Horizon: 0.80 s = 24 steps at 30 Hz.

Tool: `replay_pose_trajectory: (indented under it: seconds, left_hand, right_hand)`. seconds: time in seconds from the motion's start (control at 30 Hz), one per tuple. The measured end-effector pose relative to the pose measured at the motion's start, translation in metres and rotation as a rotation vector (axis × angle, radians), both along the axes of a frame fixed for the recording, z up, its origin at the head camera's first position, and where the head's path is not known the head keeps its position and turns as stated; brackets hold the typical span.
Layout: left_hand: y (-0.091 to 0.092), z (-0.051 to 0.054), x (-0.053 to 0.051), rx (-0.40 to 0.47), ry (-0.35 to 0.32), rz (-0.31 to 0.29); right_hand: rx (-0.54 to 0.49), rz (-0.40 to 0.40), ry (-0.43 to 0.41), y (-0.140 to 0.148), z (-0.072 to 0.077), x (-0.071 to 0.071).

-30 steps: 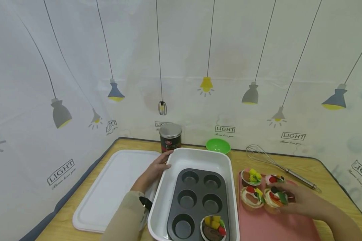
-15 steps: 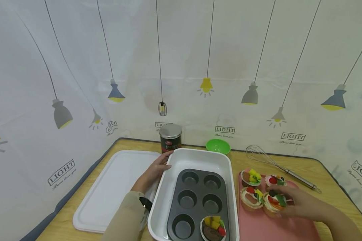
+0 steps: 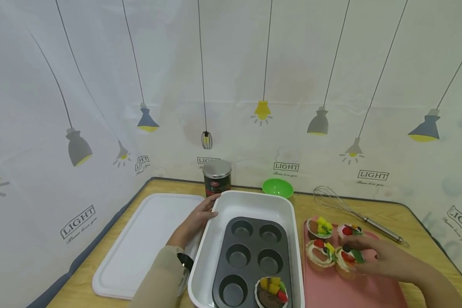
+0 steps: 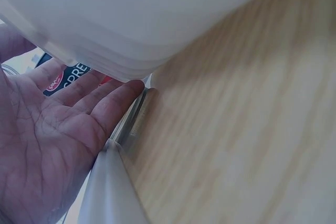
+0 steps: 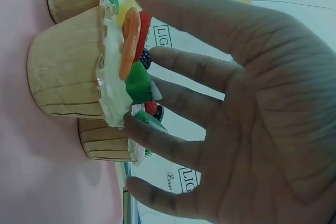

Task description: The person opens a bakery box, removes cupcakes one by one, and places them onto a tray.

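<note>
My left hand (image 3: 194, 220) holds the upper left of a white rectangular pan (image 3: 209, 250), thumb over the rim and fingers against the outer wall. Inside the pan lies a dark grey muffin tin (image 3: 254, 256); one cup bears a chocolate-topped cupcake (image 3: 271, 292) with fruit. My right hand (image 3: 385, 259) is spread around the top of a cream-topped cupcake (image 5: 68, 64) on a pink tray (image 3: 346, 295). In the right wrist view its fingers are extended, with fingertips close to the topping; whether they touch is unclear. Several fruit-topped cupcakes (image 3: 320, 253) stand close together there.
A white board (image 3: 146, 244) lies left of the pan. Behind it stand a dark can (image 3: 217, 182) with a silver lid and a green bowl (image 3: 278, 188). A wire whisk (image 3: 377, 226) lies behind the pink tray, and a printed curtain (image 3: 231, 85) hangs behind.
The cupcake under my right hand has shifted slightly toward me and to the left, and the right fingers have moved a little with it. My left hand stays on the pan.
</note>
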<state>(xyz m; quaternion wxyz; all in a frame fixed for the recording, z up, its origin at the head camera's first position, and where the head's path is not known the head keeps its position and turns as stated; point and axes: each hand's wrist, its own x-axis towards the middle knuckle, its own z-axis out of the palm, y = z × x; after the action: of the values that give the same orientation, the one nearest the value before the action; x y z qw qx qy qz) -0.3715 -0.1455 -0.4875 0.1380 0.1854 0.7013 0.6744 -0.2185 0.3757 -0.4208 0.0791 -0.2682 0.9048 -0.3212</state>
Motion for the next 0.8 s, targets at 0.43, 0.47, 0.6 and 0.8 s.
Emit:
replay_pose_trajectory:
  seconds: [0.43, 0.47, 0.6, 0.8]
  left_hand:
    - [-0.001, -0.002, -0.003, -0.012, 0.016, -0.011]
    - [-0.001, -0.002, -0.003, -0.011, 0.018, -0.014]
    - [-0.001, -0.002, -0.003, -0.007, 0.012, -0.01]
    - [-0.002, -0.002, -0.003, -0.007, 0.001, -0.009]
  right_hand:
    - [0.031, -0.025, 0.136, -0.002, 0.006, 0.001]
    - [0.031, -0.037, 0.146, -0.004, 0.007, 0.001]
    - [-0.011, -0.055, 0.297, -0.015, 0.009, 0.001]
    - [-0.229, 0.044, 0.376, -0.056, 0.012, 0.005]
